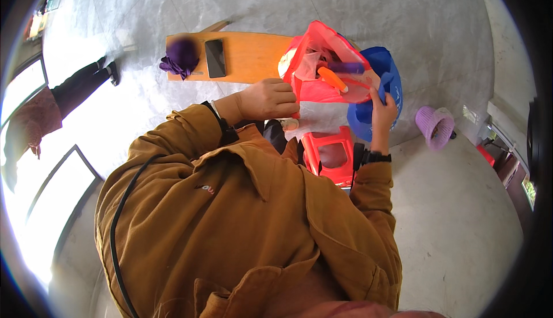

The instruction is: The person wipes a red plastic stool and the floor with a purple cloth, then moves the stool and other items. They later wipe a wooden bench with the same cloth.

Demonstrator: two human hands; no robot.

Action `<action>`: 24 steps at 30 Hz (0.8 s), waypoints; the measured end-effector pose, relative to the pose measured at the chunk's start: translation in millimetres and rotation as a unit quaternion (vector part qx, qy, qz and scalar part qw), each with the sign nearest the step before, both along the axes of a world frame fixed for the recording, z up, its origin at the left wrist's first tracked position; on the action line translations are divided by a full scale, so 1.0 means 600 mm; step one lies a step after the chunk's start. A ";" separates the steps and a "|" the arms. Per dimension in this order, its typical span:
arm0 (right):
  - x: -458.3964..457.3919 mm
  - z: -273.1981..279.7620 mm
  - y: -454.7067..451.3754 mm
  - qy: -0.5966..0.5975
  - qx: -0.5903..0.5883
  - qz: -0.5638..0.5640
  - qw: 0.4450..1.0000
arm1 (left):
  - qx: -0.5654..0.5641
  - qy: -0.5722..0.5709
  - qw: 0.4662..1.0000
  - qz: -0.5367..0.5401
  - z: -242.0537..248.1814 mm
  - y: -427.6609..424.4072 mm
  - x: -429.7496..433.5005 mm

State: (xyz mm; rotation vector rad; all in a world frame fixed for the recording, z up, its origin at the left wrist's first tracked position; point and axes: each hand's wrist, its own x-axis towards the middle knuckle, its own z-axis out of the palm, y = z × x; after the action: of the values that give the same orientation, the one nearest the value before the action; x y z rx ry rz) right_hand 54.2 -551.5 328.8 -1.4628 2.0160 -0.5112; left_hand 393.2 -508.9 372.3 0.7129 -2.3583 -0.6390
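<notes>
A red fabric bag (pixel 317 96) sits at the right end of a wooden bench (pixel 255 58), its mouth spread wide. My left hand (pixel 268 100) is closed around a red edge or strap on the bag's near left side. At the right of the mouth, the rim is pinched between the thumb and fingers of my right hand (pixel 383 111). Inside lie an orange stick-like object (pixel 332 79), a purple item (pixel 347 67) and some crumpled clear plastic (pixel 307 68). Other contents are hidden. Just beyond my right hand, a blue bag (pixel 360 121) hangs or stands beside the bench.
On the bench's left part rest a dark smartphone (pixel 215 58) and a purple cloth bundle (pixel 181 56). A red plastic stool (pixel 310 147) stands near my legs. To the right is a lilac perforated basket (pixel 424 119) with a liner. Another person (pixel 69 91) is at far left.
</notes>
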 end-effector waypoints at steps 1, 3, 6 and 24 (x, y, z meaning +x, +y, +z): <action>0.000 0.005 0.018 -0.035 -0.054 -0.019 0.998 | 0.000 -0.006 1.000 -0.002 -0.001 0.002 0.002; -0.007 0.016 0.046 -0.164 -0.069 -0.081 0.981 | 0.007 -0.011 1.000 -0.010 -0.002 0.005 0.009; -0.017 0.027 0.064 -0.283 0.080 -0.121 0.948 | 0.024 -0.012 0.999 -0.027 -0.004 0.011 0.018; -0.026 0.078 0.100 -0.376 0.195 -0.057 0.904 | 0.101 -0.024 0.994 -0.033 -0.008 0.017 0.012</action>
State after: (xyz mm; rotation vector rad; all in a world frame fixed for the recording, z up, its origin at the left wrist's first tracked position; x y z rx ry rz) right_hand 38.6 -491.7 375.6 -0.7377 1.4618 -0.5668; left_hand 400.5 -499.0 367.7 0.7470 -2.3920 -0.9074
